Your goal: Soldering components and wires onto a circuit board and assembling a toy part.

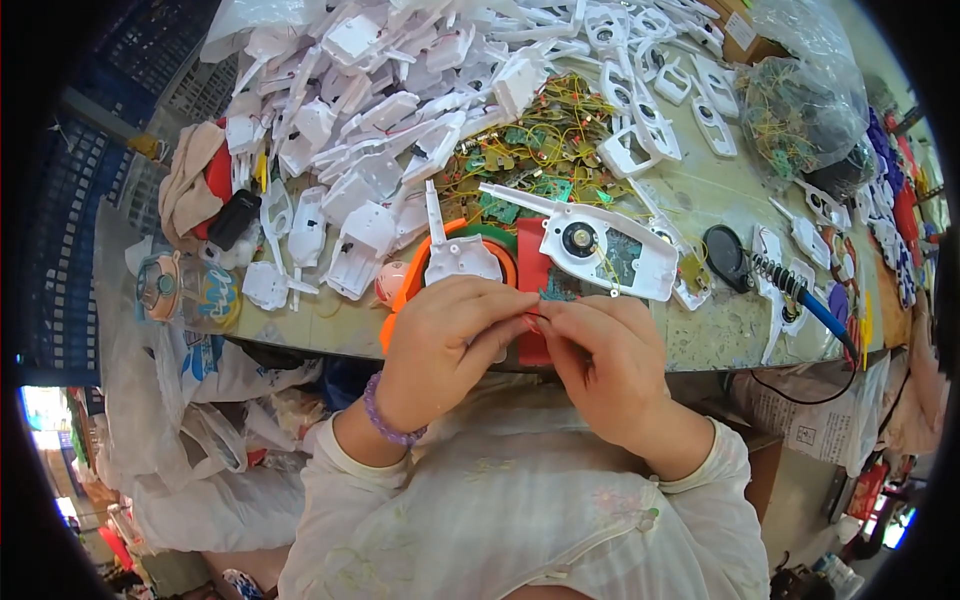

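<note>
My left hand and my right hand meet in front of me at the table's near edge. Both are closed, thumbs and fingertips pinched together around something too small and covered to name. Just beyond the fingers, a white plastic casing half with a round black speaker and yellow wires lies face up. It rests partly over a red block. Another white casing piece sits by my left hand, inside an orange ring-shaped thing that my hand partly hides.
White casings are heaped at the back left, beside a pile of green circuit boards with yellow wires. On the right, a blue-handled soldering iron rests in a coil holder. A plastic bag of boards stands behind.
</note>
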`<state>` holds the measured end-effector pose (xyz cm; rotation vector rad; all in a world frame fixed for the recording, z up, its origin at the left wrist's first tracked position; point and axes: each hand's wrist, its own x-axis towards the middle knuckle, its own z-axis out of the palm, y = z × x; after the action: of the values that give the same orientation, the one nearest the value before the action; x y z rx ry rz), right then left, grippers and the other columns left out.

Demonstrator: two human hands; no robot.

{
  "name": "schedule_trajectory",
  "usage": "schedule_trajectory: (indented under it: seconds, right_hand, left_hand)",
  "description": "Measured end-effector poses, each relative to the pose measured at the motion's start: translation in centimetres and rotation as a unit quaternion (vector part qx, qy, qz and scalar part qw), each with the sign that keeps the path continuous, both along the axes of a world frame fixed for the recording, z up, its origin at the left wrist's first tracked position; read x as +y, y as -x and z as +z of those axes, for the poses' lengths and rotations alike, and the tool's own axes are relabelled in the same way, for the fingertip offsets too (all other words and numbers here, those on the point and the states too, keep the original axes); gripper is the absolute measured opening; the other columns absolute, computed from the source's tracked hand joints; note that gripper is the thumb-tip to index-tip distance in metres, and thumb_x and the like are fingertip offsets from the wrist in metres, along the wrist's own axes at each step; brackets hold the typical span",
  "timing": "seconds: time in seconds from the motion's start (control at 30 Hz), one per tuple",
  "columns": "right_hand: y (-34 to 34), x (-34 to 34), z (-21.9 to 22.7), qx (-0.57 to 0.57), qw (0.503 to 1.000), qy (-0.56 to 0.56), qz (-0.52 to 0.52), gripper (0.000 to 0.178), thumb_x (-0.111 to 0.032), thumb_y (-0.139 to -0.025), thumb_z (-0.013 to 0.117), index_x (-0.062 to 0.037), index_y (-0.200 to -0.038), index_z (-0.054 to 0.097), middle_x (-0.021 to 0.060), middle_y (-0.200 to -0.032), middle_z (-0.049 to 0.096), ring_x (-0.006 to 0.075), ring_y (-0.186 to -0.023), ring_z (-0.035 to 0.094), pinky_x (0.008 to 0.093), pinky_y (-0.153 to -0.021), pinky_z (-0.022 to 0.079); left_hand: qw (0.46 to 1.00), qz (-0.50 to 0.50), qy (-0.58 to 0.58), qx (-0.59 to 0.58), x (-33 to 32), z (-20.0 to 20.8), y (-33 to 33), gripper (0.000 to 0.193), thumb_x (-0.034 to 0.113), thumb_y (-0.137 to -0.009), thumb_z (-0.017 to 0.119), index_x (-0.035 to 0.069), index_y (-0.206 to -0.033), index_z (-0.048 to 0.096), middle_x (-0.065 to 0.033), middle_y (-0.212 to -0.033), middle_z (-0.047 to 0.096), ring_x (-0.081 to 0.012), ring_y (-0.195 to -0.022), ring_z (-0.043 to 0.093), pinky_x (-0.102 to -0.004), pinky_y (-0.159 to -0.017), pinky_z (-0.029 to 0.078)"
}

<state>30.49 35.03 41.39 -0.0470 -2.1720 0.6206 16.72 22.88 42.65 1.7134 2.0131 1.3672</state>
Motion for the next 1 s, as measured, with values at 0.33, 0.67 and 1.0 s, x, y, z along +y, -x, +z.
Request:
schedule_trajectory:
  seconds: [0.33,0.67,1.0]
  right_hand:
    - [-0.6,0.5,1.4,-0.027,0.992,-0.049,-0.111,0.026,-0.005,-0.066,0.073,-0.0075,-0.09,0.063,0.0045,-0.086,0.059,0.025,-0.08,0.053,0.0347,-0.069,0.041]
    - [-1.9,0.5,0.9,-0.084,0.992,-0.007,-0.093,0.023,-0.009,-0.066,0.074,-0.0088,-0.087,0.066,0.0045,-0.091,0.058,0.0264,-0.086,0.052,0.0359,-0.075,0.04]
    - [-1.2,0.7,0.5,-0.058,0.994,-0.012,-0.091,0.021,-0.008,-0.066,0.073,-0.0092,-0.085,0.065,0.0044,-0.094,0.057,0.0263,-0.09,0.051,0.0371,-0.077,0.038]
  left_hand:
    - [0.992,0.05,-0.026,-0.115,0.2,-0.6,-0.7,0.018,0.004,-0.072,0.069,0.004,-0.089,0.068,-0.0099,-0.083,0.065,-0.0221,-0.075,0.061,-0.0311,-0.068,0.046]
    - [0.997,0.051,-0.012,-0.056,0.5,-0.7,-1.3,0.017,0.006,-0.068,0.071,0.008,-0.085,0.071,-0.0032,-0.078,0.064,-0.0196,-0.074,0.06,-0.0308,-0.067,0.041]
    - [0.998,0.04,-0.022,-0.042,0.6,-0.8,-1.4,0.018,0.008,-0.068,0.071,0.009,-0.086,0.07,-0.0028,-0.077,0.063,-0.0184,-0.075,0.058,-0.0312,-0.071,0.04]
